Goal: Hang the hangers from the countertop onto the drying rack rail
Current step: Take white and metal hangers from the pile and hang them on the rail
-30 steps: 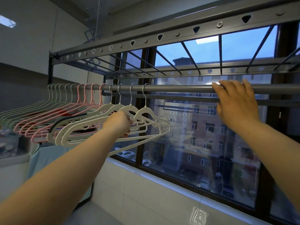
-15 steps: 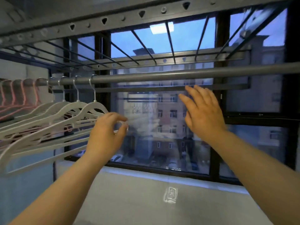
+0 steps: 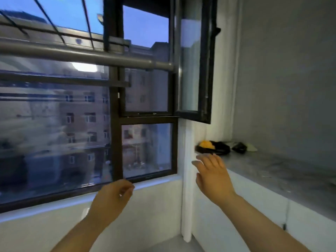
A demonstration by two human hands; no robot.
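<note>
Right hand (image 3: 214, 176), fingers (image 3: 201, 158) spread and empty, near a dark heap (image 3: 216, 149) with one orange item (image 3: 206, 144) at the far end of the worktop (image 3: 291, 171); the hanger count is lost to blur. Left hand (image 3: 112, 199) loosely curled, empty. One rail (image 3: 81, 56), upper left.

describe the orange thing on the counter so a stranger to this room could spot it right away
Find the grey countertop along the right wall and follow it to its far end, below the open window sash. A small orange object lies there on a black item. It is the only bright colour; its neighbours are black or pale.
</note>
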